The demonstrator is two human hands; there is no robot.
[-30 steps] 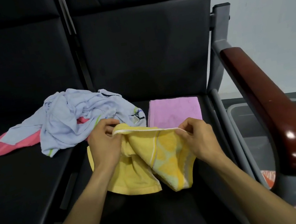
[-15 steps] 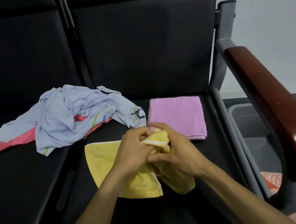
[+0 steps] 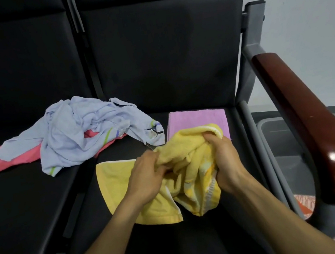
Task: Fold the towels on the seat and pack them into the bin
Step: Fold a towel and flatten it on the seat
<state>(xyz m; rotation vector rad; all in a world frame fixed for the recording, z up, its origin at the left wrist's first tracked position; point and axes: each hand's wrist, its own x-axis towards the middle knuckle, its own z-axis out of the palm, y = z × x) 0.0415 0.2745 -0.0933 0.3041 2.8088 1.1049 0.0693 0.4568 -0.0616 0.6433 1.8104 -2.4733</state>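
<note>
— Left hand (image 3: 147, 174)?
— Curled, gripping bunched yellow towel (image 3: 192, 162) on the black seat (image 3: 200, 231).
— Right hand (image 3: 224, 161)?
— Curled too, clutching the same towel, just before the folded pink towel (image 3: 196, 120).

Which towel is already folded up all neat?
The purple towel, a flat rectangle behind the hands. The yellow towel is bunched, and the light blue towel lies crumpled over the pink towel.

4 towels (image 3: 115, 176), 1 bin (image 3: 284, 152)
</note>
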